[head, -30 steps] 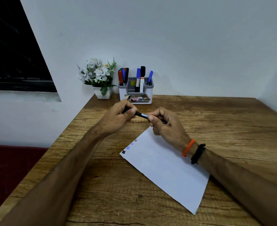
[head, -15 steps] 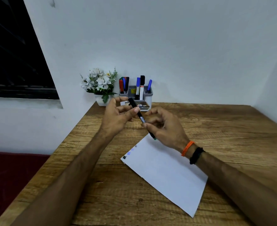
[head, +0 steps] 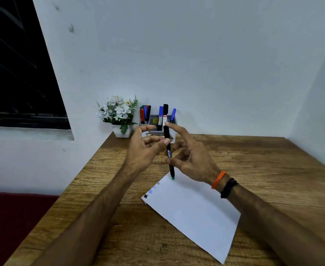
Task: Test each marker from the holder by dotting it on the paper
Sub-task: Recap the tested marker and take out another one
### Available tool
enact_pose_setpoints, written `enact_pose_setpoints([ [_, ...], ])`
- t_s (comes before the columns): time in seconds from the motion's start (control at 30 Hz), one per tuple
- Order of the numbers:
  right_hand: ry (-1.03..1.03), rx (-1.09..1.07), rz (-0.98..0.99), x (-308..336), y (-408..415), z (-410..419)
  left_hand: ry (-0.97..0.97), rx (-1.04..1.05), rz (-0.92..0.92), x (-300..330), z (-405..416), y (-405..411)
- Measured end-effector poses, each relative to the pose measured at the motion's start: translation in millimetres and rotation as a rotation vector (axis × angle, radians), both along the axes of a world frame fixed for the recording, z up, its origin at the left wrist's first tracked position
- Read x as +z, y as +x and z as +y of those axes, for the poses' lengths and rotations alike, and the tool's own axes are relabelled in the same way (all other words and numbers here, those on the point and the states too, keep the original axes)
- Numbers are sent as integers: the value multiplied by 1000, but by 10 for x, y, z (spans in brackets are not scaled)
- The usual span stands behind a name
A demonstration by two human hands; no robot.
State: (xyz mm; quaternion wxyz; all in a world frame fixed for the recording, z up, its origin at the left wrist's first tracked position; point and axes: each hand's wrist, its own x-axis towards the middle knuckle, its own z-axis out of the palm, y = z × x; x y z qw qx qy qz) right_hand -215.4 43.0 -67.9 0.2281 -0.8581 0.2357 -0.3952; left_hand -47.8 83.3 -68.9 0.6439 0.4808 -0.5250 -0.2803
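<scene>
Paper (head: 194, 214): white sheet lying askew on the wooden table (head: 253, 169), near the middle; several small ink marks, black and blue, along its far-left edge.
Right hand (head: 192, 160): above the paper's far corner; thumb and a curled finger pinch the lower barrel of the black marker (head: 168, 148); index finger stretched up beside the barrel's top. Orange and black bands on the wrist.
Black marker: nearly upright, green end down, just over the paper's far corner; contact with the sheet cannot be told.
Left hand (head: 146, 150): thumb tip presses the marker's mid-barrel; other fingers loosely bent, index raised.
Holder (head: 174, 121): grey, at the table's far edge against the wall, partly hidden behind the hands; red, blue and black markers stand in it.
Flower pot (head: 121, 131): white, at the far-left corner, just left of the holder.
</scene>
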Motion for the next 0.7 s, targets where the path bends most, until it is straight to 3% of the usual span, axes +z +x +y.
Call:
enact_pose_setpoints([
  [0.1,22,-3,-35,19,-12,-71,72,72,-146,-72,-23,92],
  [0.23,46,-88,-60,74,-6,-245,255,251,-581,-278,-159,232],
  [0.4,52,-165,-78,187,93,-579,477,401,-990,-462,-483,310],
  [0.53,30,-220,-115,280,196,-848,598,366,-1128,-572,-568,349],
  [0.7,4,-281,-180,378,337,-1141,622,338,-1173,-604,-587,373],
])
